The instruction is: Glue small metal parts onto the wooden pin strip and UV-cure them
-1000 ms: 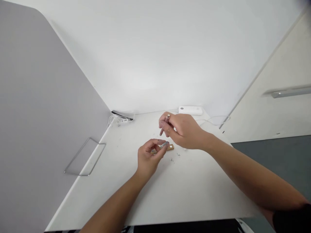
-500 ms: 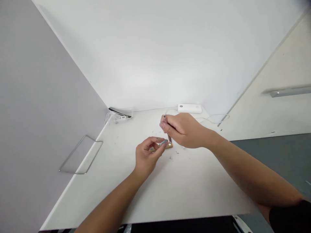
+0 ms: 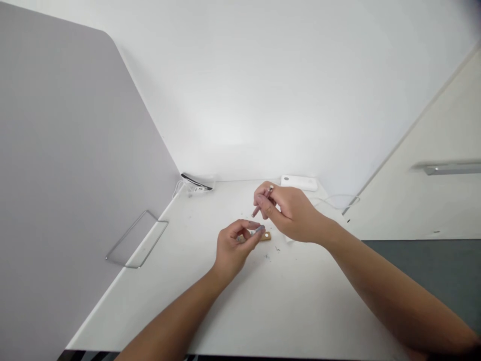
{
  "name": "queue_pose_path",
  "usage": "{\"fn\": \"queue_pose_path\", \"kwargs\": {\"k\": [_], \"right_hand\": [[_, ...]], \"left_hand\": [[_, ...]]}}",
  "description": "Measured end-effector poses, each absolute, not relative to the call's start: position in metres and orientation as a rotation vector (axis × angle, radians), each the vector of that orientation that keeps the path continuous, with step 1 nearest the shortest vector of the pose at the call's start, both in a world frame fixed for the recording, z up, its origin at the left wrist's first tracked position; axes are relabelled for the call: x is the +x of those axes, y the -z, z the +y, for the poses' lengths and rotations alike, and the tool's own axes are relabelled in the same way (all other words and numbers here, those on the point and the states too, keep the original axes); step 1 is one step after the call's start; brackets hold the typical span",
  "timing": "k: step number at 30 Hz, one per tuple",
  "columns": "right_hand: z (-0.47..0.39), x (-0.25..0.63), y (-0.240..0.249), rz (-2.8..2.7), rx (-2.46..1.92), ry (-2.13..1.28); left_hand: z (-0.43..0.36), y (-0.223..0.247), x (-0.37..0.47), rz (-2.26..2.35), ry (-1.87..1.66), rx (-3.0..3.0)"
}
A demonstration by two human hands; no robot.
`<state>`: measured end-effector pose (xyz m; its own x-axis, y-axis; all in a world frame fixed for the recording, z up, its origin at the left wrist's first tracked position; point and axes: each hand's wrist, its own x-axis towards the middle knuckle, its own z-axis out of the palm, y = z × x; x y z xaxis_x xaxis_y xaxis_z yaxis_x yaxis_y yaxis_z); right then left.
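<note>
My left hand point(image 3: 235, 246) pinches a small blue-grey piece point(image 3: 260, 228) between thumb and fingers, low over the white tabletop point(image 3: 285, 311). Under those fingers lies a short yellowish-brown block point(image 3: 267, 236) with a round white spot near its right end; its left part is mostly hidden. My right hand point(image 3: 287, 209) is closed around a slim pinkish-brown stick point(image 3: 257, 211) with shiny ends. The stick is tilted, its lower tip pointing left, above the block and apart from it. Small dark crumbs point(image 3: 267, 256) are scattered near the block.
At the back stands a white power bank-like box point(image 3: 299, 182), with a white cable point(image 3: 338, 197) to its right. A black-edged item point(image 3: 197, 182) with white cables lies in the back left corner. A bent metal wire frame point(image 3: 142, 239) is at the left edge.
My right hand has lifted the stick off the block and turned it from nearly upright to slanted. My left hand keeps its pinch. The camera view has shifted.
</note>
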<state>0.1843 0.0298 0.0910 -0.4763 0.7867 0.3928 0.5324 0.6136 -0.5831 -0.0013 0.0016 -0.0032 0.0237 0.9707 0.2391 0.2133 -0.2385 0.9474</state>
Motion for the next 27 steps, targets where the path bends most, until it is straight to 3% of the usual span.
{"fn": "queue_pose_path", "kwargs": {"k": [5, 13, 27], "right_hand": [[0.038, 0.191, -0.09, -2.217, -1.187, -0.339], [0.043, 0.196, -0.092, -2.311, -1.003, -0.498], [0.126, 0.245, 0.02, -1.374, -1.199, -0.178]], "left_hand": [[0.002, 0.004, -0.001, 1.245, -1.309, 1.552], [0.002, -0.002, -0.001, 1.251, -1.364, 1.612], [0.005, 0.004, -0.001, 1.223, -1.392, 1.622]]}}
